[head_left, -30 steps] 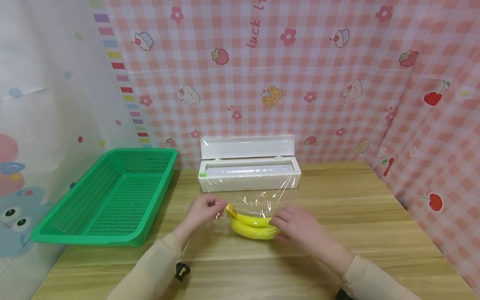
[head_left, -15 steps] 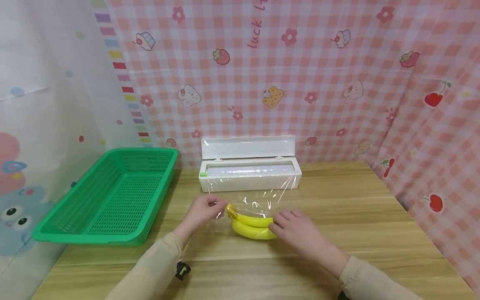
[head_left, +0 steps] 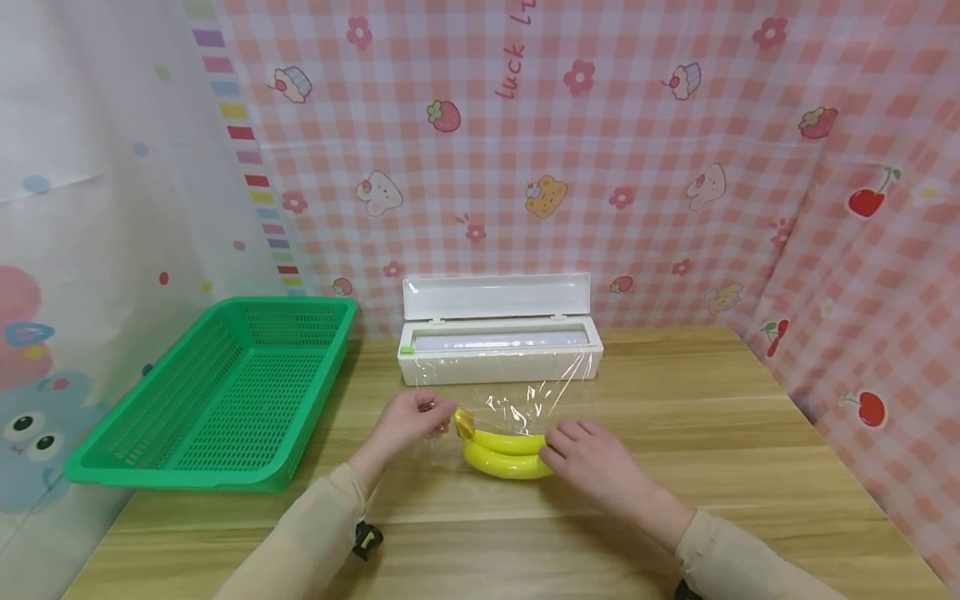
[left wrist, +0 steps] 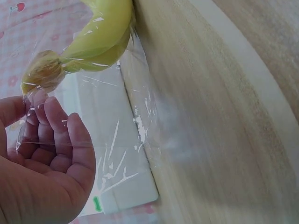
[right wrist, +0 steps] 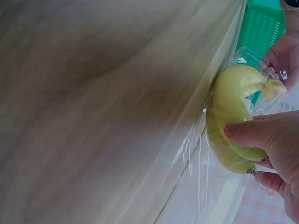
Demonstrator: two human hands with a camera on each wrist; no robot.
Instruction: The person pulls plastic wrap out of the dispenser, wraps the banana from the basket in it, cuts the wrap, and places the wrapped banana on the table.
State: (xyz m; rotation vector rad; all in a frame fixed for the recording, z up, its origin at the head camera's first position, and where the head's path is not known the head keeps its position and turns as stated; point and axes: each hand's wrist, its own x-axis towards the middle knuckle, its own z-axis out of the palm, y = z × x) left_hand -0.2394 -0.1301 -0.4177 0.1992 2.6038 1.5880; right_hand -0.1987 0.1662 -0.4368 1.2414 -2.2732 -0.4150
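A bunch of yellow bananas [head_left: 504, 463] lies in the middle of the table, its brown-gold stem pointing left. Clear plastic wrap [head_left: 517, 402] runs from the white wrap dispenser [head_left: 498, 368] down over the bunch. My left hand [head_left: 405, 421] pinches the edge of the wrap beside the stem; through the film its curled fingers [left wrist: 60, 123] show in the left wrist view. At the other end, my right hand [head_left: 596, 458] grips the banana tips through the wrap, thumb [right wrist: 245, 133] on one side and fingers on the other. The wrap's outer edges are hard to make out.
A green plastic basket [head_left: 172, 480] stands on the left of the wooden table [head_left: 720, 433]. The dispenser's lid [head_left: 495, 297] is raised, with a small green slider [head_left: 407, 350] at its left end. Patterned cloth [head_left: 480, 167] hangs behind and along the sides.
My right hand, blurred in motion a second ago, has settled on the banana tips. The wrap's glints have shifted slightly over the bunch. My left hand has hardly moved.
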